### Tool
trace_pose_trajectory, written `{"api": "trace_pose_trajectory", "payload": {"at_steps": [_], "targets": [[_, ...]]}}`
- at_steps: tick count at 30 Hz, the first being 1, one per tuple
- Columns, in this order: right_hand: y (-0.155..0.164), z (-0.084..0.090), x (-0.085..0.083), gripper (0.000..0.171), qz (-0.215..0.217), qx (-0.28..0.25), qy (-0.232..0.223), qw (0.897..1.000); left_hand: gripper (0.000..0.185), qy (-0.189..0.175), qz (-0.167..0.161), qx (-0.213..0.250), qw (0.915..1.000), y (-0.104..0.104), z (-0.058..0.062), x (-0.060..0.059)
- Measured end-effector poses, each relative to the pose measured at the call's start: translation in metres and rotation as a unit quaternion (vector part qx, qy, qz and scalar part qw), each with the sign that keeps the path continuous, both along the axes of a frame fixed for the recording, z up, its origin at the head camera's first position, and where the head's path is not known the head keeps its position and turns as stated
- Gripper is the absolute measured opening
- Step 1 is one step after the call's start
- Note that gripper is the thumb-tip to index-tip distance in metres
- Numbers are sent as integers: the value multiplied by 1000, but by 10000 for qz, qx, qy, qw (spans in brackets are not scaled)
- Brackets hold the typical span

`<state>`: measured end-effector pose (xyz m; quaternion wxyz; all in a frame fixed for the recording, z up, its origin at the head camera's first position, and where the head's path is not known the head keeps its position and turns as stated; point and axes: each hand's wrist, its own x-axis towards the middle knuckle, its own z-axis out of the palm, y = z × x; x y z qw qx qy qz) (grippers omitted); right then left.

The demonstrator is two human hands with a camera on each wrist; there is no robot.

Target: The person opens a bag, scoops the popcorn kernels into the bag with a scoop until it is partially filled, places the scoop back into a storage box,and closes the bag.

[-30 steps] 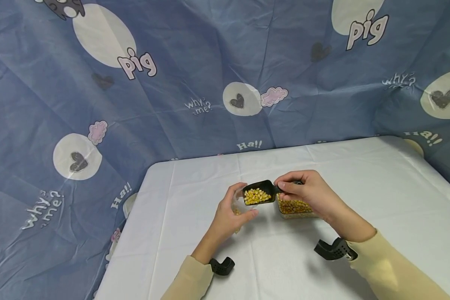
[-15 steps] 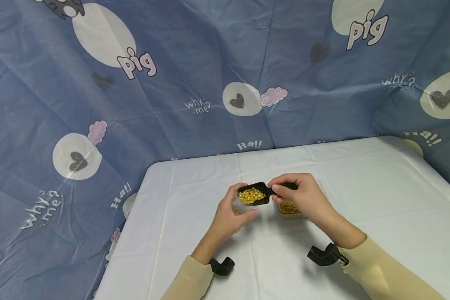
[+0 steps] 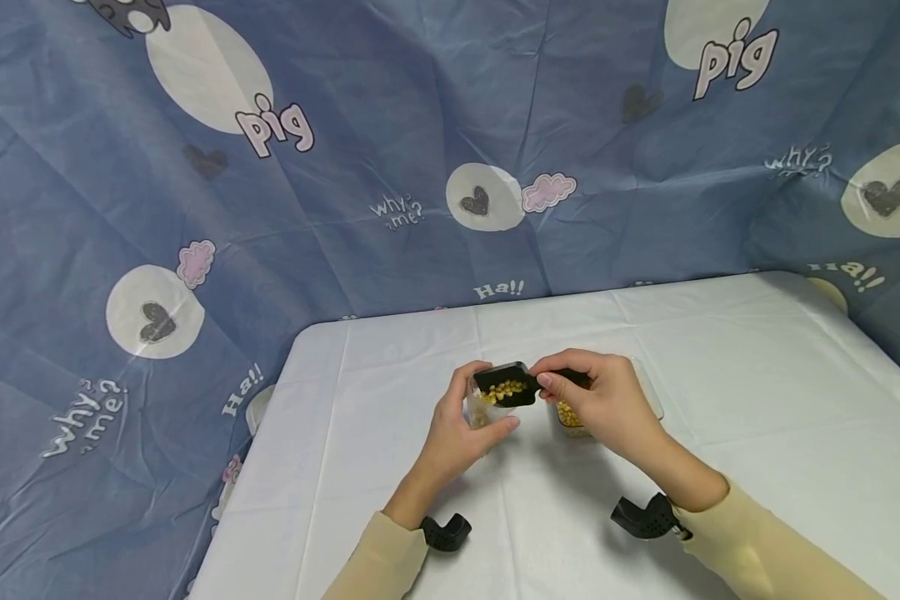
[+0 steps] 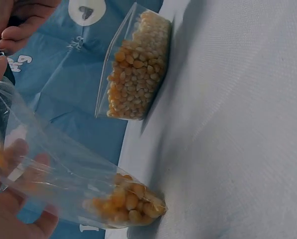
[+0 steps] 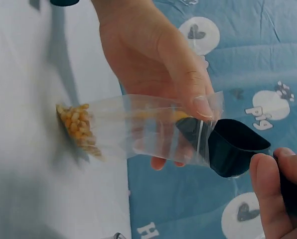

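My left hand (image 3: 450,429) grips a clear plastic bag (image 5: 118,114) near its mouth, thumb on one side and fingers on the other. Yellow corn kernels (image 4: 131,204) lie in the bag's bottom, close over the table. Pinched by its handle in my right hand (image 3: 615,404), a black scoop (image 5: 228,154) has its front end inside the bag's mouth. Some kernels (image 3: 504,390) are still on the scoop, toward its front and lower side. In the right wrist view a few yellow ones show inside the bag by the scoop's tip.
A clear rectangular container (image 4: 138,69) of corn kernels stands on the white-covered table (image 3: 375,467), partly hidden under my right hand in the head view. A blue printed cloth (image 3: 390,150) hangs behind the table. Both wrists wear black mounts.
My right hand has moved left and slightly down, bringing the scoop into the bag's mouth and tilting it. Fewer kernels show on the scoop now. The left hand stays nearly in place.
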<state>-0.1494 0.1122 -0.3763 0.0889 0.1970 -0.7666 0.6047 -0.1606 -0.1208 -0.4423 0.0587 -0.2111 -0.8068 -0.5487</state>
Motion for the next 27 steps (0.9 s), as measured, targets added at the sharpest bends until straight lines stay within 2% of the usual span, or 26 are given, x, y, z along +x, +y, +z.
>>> {"api": "trace_pose_trajectory", "payload": {"at_steps": [5,10,13,18,20,22,27], "targets": [[-3,-1,2,15,80,193,618,9979,75,3,41,73,10000,1,0,0],[-5,-4,2,16,81,622,1286,9897,76,-1,66,132,9999,1,-2,-1],[-6,-5,1,18,122,824,1765,9808,79,3,107,139,9998,1,-3,-1],[-9,-7,-1,25,222,1051,2573,9603,79,-79,223,213,9995,1,-4,-2],[-10,-7,-2,26,248,1096,2659,9574,79,-158,248,255,9992,1,-3,-2],[-10,-7,-2,25,279,1098,2601,9589,79,-252,254,285,9990,2,0,-1],[-7,-8,-3,20,239,1035,1946,9751,75,-407,222,247,9986,3,8,3]]}}
